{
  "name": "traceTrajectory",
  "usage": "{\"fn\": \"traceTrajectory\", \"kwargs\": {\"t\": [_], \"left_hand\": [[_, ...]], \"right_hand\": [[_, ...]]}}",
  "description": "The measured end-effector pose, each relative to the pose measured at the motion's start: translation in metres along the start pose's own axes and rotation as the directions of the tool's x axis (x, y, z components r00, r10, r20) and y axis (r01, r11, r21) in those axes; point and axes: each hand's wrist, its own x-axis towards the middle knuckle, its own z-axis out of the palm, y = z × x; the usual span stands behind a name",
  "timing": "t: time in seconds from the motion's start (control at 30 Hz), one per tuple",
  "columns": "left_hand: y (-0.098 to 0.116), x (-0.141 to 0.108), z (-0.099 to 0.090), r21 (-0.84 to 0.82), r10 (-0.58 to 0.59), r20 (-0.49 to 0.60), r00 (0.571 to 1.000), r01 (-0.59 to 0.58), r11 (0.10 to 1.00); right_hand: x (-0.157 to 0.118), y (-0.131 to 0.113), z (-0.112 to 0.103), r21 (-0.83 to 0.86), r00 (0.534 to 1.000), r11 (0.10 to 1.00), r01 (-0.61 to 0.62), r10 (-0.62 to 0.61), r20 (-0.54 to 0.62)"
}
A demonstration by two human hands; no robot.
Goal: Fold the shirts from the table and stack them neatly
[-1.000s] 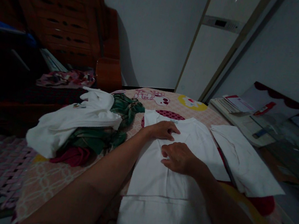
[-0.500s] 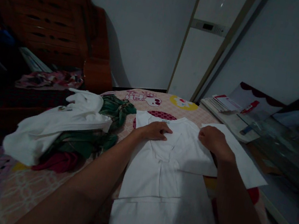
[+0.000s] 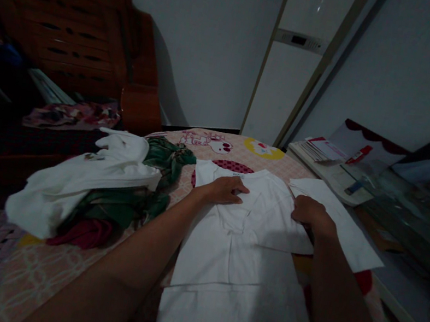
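- Pink patterned tablecloth [image 3: 29, 270] under flat white fabric shirt [image 3: 262, 222]
- Left hand [image 3: 226, 190] on shirt, fingers loosely parted
- Right hand [image 3: 311, 212] closed, gripping shirt's side edge

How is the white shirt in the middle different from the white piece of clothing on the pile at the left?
The white shirt is spread mostly flat; the white garment is bunched up.
The left hand rests on the white shirt and the right hand is at its sleeve; no hand touches the white garment.
The white garment lies over green cloth; the white shirt lies beside that.
Both are white.
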Motion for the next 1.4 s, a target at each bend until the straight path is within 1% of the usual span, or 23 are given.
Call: {"fn": "traceTrajectory", "kwargs": {"t": [0.07,0.17,0.3,0.37,0.43,0.5,0.53,0.57,0.6,0.63,0.7,0.77,0.83,0.87,0.93,0.97,1.03,1.07,1.1,1.13,1.2,1.3,1.4], "left_hand": [[0.0,0.0,0.0,-0.008,0.001,-0.007,1.0,-0.002,1.0],[0.001,-0.001,0.0,-0.021,0.007,-0.021,1.0,-0.008,1.0],[0.001,-0.002,0.0,-0.04,-0.001,-0.032,1.0,0.0,0.999],[0.003,-0.002,-0.002,-0.087,-0.013,-0.044,0.999,0.01,0.996],[0.005,-0.002,-0.004,-0.188,-0.047,-0.065,0.997,0.035,0.981],[0.007,0.0,-0.005,-0.366,-0.117,-0.057,0.991,0.088,0.926],[0.008,0.001,-0.005,-0.482,-0.17,-0.037,0.985,0.132,0.866],[0.009,0.002,-0.005,-0.603,-0.232,-0.006,0.973,0.182,0.777],[0.009,0.004,-0.004,-0.714,-0.295,0.032,0.955,0.228,0.662],[0.01,0.005,-0.003,-0.801,-0.356,0.066,0.932,0.262,0.538],[0.011,0.006,-0.002,-0.901,-0.445,0.116,0.888,0.283,0.329],[0.011,0.005,-0.002,-0.929,-0.483,0.154,0.862,0.292,0.225],[0.01,0.004,-0.005,-0.925,-0.492,0.177,0.853,0.315,0.214],[0.009,0.004,-0.007,-0.909,-0.495,0.169,0.852,0.329,0.256],[0.006,0.002,-0.011,-0.821,-0.502,0.11,0.858,0.363,0.441],[0.004,0.0,-0.014,-0.744,-0.496,0.066,0.866,0.374,0.554],[0.0,-0.003,-0.019,-0.575,-0.467,0.008,0.884,0.386,0.721],[-0.002,-0.005,-0.02,-0.519,-0.456,0.004,0.89,0.391,0.76],[-0.004,-0.007,-0.022,-0.49,-0.449,0.009,0.893,0.396,0.777],[-0.005,-0.009,-0.023,-0.478,-0.446,0.021,0.895,0.401,0.781],[-0.007,-0.011,-0.025,-0.471,-0.448,0.043,0.893,0.413,0.78],[-0.005,-0.012,-0.029,-0.456,-0.403,0.05,0.914,0.38,0.805],[-0.002,-0.01,-0.032,-0.387,-0.383,0.041,0.923,0.368,0.845]], "right_hand": [[0.0,0.0,-0.005,0.046,0.999,0.999,0.01,-0.008,-0.043],[0.0,0.002,-0.012,0.185,0.996,0.98,0.078,-0.067,-0.064],[-0.003,0.008,-0.009,0.423,0.995,0.903,0.078,-0.1,0.03],[-0.004,0.01,-0.006,0.574,0.986,0.814,0.09,-0.155,0.064],[-0.006,0.006,-0.007,0.747,0.973,0.649,0.147,-0.23,0.009],[-0.008,-0.006,-0.009,0.895,0.967,0.396,0.205,-0.226,-0.122],[-0.009,-0.015,-0.01,0.938,0.961,0.251,0.238,-0.197,-0.191],[-0.01,-0.025,-0.011,0.957,0.952,0.1,0.273,-0.169,-0.254],[-0.011,-0.036,-0.011,0.945,0.931,-0.05,0.324,-0.162,-0.328],[-0.012,-0.047,-0.011,0.919,0.9,-0.161,0.36,-0.198,-0.387],[-0.012,-0.063,-0.01,0.872,0.854,-0.294,0.392,-0.237,-0.464],[-0.009,-0.068,-0.008,0.853,0.846,-0.323,0.409,-0.217,-0.487],[-0.004,-0.064,-0.006,0.872,0.877,-0.271,0.408,-0.147,-0.457],[-0.001,-0.059,-0.004,0.893,0.9,-0.215,0.395,-0.103,-0.423],[0.006,-0.048,-0.001,0.94,0.941,-0.032,0.339,-0.002,-0.339],[0.009,-0.043,0.001,0.949,0.951,0.102,0.298,0.052,-0.304],[0.015,-0.035,0.007,0.874,0.954,0.444,0.197,0.118,-0.275],[0.017,-0.033,0.011,0.775,0.952,0.614,0.148,0.124,-0.28],[0.019,-0.032,0.015,0.653,0.951,0.75,0.106,0.115,-0.287],[0.021,-0.031,0.019,0.535,0.953,0.841,0.077,0.097,-0.288],[0.024,-0.032,0.025,0.398,0.958,0.916,0.054,0.064,-0.278],[0.024,-0.037,0.03,0.382,0.963,0.921,0.071,0.036,-0.265],[0.023,-0.041,0.031,0.362,0.954,0.931,0.048,0.065,-0.293]]}}
